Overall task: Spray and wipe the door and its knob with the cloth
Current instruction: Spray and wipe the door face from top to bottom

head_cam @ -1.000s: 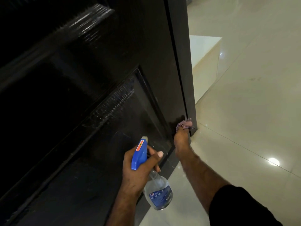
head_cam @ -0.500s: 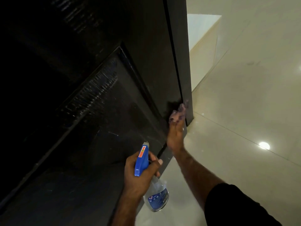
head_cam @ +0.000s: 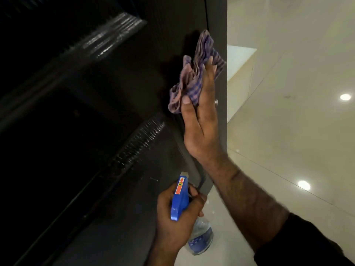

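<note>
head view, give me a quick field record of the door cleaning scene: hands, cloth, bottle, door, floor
left hand: grips the spray bottle by its blue trigger head
right hand: holds the cloth against the door near its edge
cloth: checked, purple and pink, bunched
door: dark, glossy, panelled
knob: not clearly visible
floor: pale glossy tiles with light reflections

The spray bottle labels are too blurred to read.
</note>
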A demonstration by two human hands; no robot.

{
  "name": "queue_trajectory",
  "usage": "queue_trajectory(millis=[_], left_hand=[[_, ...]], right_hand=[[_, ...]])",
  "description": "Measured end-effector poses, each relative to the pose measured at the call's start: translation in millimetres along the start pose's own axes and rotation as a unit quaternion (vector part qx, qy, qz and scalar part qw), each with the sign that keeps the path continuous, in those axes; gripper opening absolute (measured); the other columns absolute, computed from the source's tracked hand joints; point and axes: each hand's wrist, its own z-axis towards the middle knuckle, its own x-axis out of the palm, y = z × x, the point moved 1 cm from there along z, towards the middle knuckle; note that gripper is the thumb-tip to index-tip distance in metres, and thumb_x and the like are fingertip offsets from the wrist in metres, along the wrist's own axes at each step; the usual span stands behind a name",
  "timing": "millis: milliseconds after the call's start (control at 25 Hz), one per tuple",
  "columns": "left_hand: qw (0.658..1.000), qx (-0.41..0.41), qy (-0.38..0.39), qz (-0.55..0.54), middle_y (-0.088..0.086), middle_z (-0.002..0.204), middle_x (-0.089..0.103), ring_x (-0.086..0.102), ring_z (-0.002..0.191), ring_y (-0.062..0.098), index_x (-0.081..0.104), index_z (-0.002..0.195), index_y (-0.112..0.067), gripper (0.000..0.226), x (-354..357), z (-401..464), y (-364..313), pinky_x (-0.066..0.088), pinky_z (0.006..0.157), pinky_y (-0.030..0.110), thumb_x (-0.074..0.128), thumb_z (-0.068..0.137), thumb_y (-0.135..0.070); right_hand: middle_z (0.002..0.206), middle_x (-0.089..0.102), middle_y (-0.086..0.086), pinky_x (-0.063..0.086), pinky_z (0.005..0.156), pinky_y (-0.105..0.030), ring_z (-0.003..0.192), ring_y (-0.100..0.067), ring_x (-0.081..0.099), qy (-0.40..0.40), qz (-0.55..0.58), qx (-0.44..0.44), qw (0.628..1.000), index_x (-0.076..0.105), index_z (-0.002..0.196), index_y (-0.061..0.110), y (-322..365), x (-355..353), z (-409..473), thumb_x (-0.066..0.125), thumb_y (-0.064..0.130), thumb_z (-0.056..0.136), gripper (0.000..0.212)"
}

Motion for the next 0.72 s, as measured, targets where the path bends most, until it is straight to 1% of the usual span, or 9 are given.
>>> queue_trajectory(millis=[80,160,240,320,400,480,520,640,720], left_hand=[[1.000,0.003,-0.010,-0.012,0.016,0.066,0.063,0.066,0.056,0.025,0.064,0.080,0.001,0.032,-3.0,3.2,-8.4,0.057,0.057,0.029,0.082,0.076,-0.025],[1.000,0.012,-0.018,-0.018,0.015,0.065,0.064,0.066,0.056,0.024,0.064,0.080,0.001,0.025,-4.5,5.6,-11.2,0.058,0.058,0.031,0.081,0.080,-0.017],[0.999,0.023,-0.029,-0.035,0.014,0.064,0.063,0.065,0.055,0.026,0.062,0.078,0.001,0.025,-4.6,4.0,-13.6,0.058,0.058,0.037,0.082,0.081,-0.014],[0.997,0.023,-0.063,-0.041,0.009,0.062,0.064,0.069,0.056,0.028,0.061,0.078,0.000,0.032,-5.1,-1.0,-20.0,0.064,0.063,0.045,0.087,0.080,-0.019],[0.993,0.045,-0.093,-0.049,0.008,0.061,0.065,0.072,0.058,0.030,0.059,0.079,0.004,0.038,-8.3,-7.6,-34.0,0.066,0.065,0.046,0.092,0.081,-0.016],[0.987,0.095,-0.113,-0.062,0.015,0.060,0.063,0.069,0.054,0.031,0.057,0.075,0.007,0.032,-11.9,-12.9,-54.3,0.060,0.057,0.035,0.086,0.085,-0.006],[0.983,0.117,-0.123,-0.067,0.017,0.061,0.062,0.066,0.051,0.031,0.058,0.074,0.008,0.030,-14.5,-12.3,-63.2,0.055,0.055,0.031,0.084,0.086,-0.003],[0.972,0.168,-0.148,-0.078,0.022,0.063,0.058,0.060,0.047,0.030,0.057,0.074,0.010,0.029,-22.4,-19.6,-77.6,0.049,0.052,0.030,0.081,0.087,0.002],[0.968,0.179,-0.161,-0.072,0.025,0.064,0.059,0.059,0.046,0.029,0.058,0.074,0.011,0.027,-23.9,-31.4,-77.0,0.051,0.051,0.032,0.080,0.087,0.003]], right_hand=[[0.175,0.014,-0.027,0.020,0.134,-0.058,0.165,-0.042,0.015,0.014,-0.037,-0.016,0.999,0.014,0.164,0.000,-18.0,-1.5,-8.7,0.049,0.011,0.109,0.066],[0.176,0.021,-0.020,0.027,0.133,-0.044,0.164,-0.028,0.025,0.011,-0.050,0.061,0.997,0.016,0.168,0.002,-56.0,-7.3,-54.6,0.047,0.024,0.111,0.069],[0.176,0.026,0.002,0.027,0.132,-0.029,0.159,-0.003,0.029,0.001,-0.036,0.207,0.978,0.017,0.171,0.012,-93.4,-15.4,-109.7,0.044,0.042,0.110,0.073],[0.171,0.032,0.017,0.025,0.133,-0.041,0.154,0.003,0.034,-0.018,0.008,0.325,0.945,0.023,0.169,0.029,-114.9,-18.6,-148.6,0.045,0.059,0.103,0.076],[0.166,0.040,0.016,0.031,0.131,-0.044,0.150,0.000,0.041,-0.017,0.021,0.340,0.940,0.026,0.167,0.036,-107.7,-16.9,-147.3,0.047,0.060,0.099,0.075],[0.162,0.044,0.015,0.036,0.125,-0.034,0.142,0.005,0.046,-0.008,0.008,0.276,0.961,0.030,0.165,0.033,-73.3,-11.3,-114.0,0.048,0.049,0.102,0.068],[0.165,0.043,0.009,0.036,0.125,-0.035,0.145,-0.002,0.046,-0.015,-0.004,0.219,0.976,0.027,0.167,0.027,-51.0,-6.1,-90.8,0.049,0.044,0.104,0.069],[0.176,0.022,-0.020,0.026,0.130,-0.059,0.163,-0.037,0.024,0.026,-0.058,-0.030,0.998,0.017,0.170,0.006,16.9,14.2,-38.0,0.050,0.031,0.110,0.072],[0.175,0.016,-0.029,0.021,0.130,-0.066,0.164,-0.046,0.015,0.071,-0.083,-0.148,0.983,0.022,0.166,-0.005,27.6,24.4,-42.2,0.053,0.019,0.109,0.069]])
